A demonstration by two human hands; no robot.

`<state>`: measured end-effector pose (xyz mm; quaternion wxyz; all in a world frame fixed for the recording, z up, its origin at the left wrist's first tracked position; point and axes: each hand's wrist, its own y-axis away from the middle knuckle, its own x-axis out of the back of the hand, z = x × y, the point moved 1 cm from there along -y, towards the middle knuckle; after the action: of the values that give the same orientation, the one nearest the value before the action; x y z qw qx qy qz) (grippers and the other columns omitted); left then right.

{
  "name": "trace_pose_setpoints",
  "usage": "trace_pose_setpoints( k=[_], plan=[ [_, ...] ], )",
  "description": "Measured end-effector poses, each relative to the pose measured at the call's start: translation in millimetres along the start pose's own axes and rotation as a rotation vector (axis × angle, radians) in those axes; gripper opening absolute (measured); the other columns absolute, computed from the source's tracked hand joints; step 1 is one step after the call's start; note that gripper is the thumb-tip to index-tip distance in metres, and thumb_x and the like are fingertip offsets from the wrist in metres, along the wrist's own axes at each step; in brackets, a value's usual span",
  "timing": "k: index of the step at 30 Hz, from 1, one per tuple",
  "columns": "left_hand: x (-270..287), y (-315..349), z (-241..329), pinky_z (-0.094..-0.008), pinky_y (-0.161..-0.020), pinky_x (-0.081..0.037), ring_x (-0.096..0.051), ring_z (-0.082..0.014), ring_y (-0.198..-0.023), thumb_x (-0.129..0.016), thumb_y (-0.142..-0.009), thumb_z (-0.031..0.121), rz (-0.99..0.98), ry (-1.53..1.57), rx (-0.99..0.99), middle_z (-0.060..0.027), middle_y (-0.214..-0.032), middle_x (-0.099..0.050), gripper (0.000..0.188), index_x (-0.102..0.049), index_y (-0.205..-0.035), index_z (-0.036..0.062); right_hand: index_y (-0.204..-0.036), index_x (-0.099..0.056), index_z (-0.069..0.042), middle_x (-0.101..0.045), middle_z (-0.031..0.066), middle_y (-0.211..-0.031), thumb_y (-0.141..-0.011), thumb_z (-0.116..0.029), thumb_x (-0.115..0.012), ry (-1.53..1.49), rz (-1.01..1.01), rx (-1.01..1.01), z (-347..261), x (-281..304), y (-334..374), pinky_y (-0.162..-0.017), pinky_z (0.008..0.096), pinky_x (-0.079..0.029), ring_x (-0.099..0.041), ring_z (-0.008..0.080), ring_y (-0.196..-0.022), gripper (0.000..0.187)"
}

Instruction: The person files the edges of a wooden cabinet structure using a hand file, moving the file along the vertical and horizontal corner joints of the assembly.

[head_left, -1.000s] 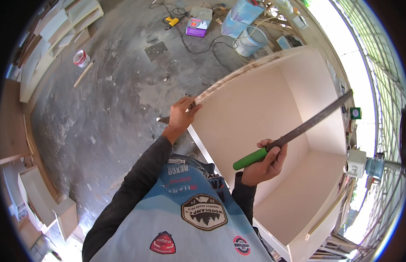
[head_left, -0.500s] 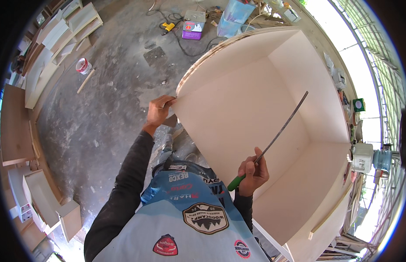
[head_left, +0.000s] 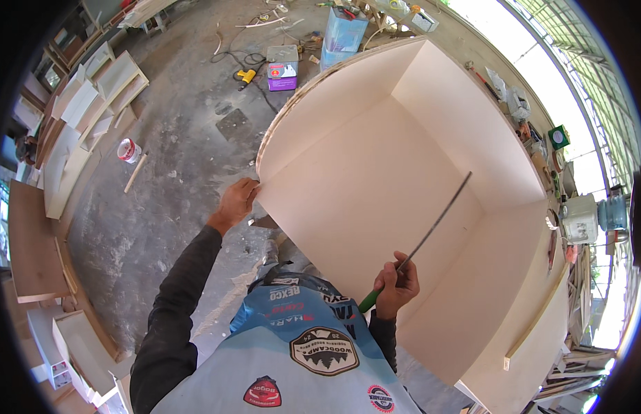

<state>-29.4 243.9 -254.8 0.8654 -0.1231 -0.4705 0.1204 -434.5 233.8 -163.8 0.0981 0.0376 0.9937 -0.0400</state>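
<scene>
Two hands in view, well apart, with the large cream wooden box with an open front (head_left: 362,179) ahead of you and mostly to your right. Your left hand (head_left: 236,202) touches its near-left corner, fingers bunched; can't tell if they actually pinch the panel. Your right hand (head_left: 396,286) is wrapped around the long dark metal file with a green handle (head_left: 436,224), in front of the box's inside. File's long axis: handle low and left toward your shirt, blade running away from you and rightward, tip well apart from the left hand. The rough brown layered edge (head_left: 293,103) starts at the left hand's corner and also runs away and rightward. Left hand is clearly nearer that edge; from the right hand it lies ahead and left.
</scene>
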Motion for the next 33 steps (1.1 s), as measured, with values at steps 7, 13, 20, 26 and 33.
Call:
trace_pose_setpoints(
  k=[7,13,20,26,33],
  plan=[
    [-5.5,-0.5,-11.8,-0.0464,-0.074,-0.052,-0.064,-0.0408,-0.086,-0.063,-0.084,-0.007,0.040,0.111,-0.057,-0.0179,-0.093,-0.066,0.022,-0.064,-0.105,0.0003,-0.112,-0.063,0.004,-0.059,0.0024,-0.073,-0.090,0.000,-0.071,0.116,-0.154,0.068,23.2,-24.9,-5.2,-0.045,0.0205,-0.041,-0.053,0.0058,-0.049,0.023],
    [-6.2,-7.3,-17.6,-0.0466,-0.075,-0.052,-0.065,-0.0419,-0.087,-0.062,-0.081,-0.009,0.015,0.158,-0.113,-0.0187,-0.093,-0.067,0.023,-0.065,-0.102,-0.0001,-0.109,-0.063,0.004,-0.060,0.0027,-0.072,-0.091,-0.002,-0.072,0.171,-0.204,0.130,21.9,-36.2,-14.1,-0.046,0.0209,-0.041,-0.054,0.0058,-0.050,0.021],
    [38.4,69.2,-113.5,-0.0426,-0.078,-0.052,-0.066,-0.0398,-0.088,-0.065,-0.091,0.003,-0.064,0.045,0.224,-0.0181,-0.095,-0.070,0.010,-0.070,-0.100,-0.0007,-0.111,-0.062,0.002,-0.059,0.0037,-0.074,-0.093,-0.001,-0.067,0.158,-0.080,0.088,33.5,-26.5,-11.2,-0.042,0.0211,-0.042,-0.052,0.0066,-0.049,0.019],
    [49.6,123.2,-108.5,-0.0346,-0.080,-0.053,-0.069,-0.0324,-0.090,-0.069,-0.094,0.012,0.044,0.112,0.488,-0.0160,-0.102,-0.073,0.026,-0.071,-0.118,0.0012,-0.112,-0.060,0.002,-0.060,0.0049,-0.077,-0.094,-0.005,-0.065,0.140,-0.063,0.163,36.5,-34.0,-21.6,-0.043,0.0211,-0.042,-0.051,0.0069,-0.050,0.020],
    [-23.2,98.8,-101.3,-0.0301,-0.082,-0.054,-0.069,-0.0194,-0.096,-0.064,-0.101,0.023,0.345,0.192,0.572,-0.0140,-0.108,-0.074,0.041,-0.062,-0.137,0.0024,-0.116,-0.061,0.004,-0.063,0.0068,-0.078,-0.092,-0.005,-0.071,0.210,-0.209,0.320,29.8,-74.3,-34.6,-0.053,0.0248,-0.049,-0.058,0.0103,-0.058,0.027]
  ],
)
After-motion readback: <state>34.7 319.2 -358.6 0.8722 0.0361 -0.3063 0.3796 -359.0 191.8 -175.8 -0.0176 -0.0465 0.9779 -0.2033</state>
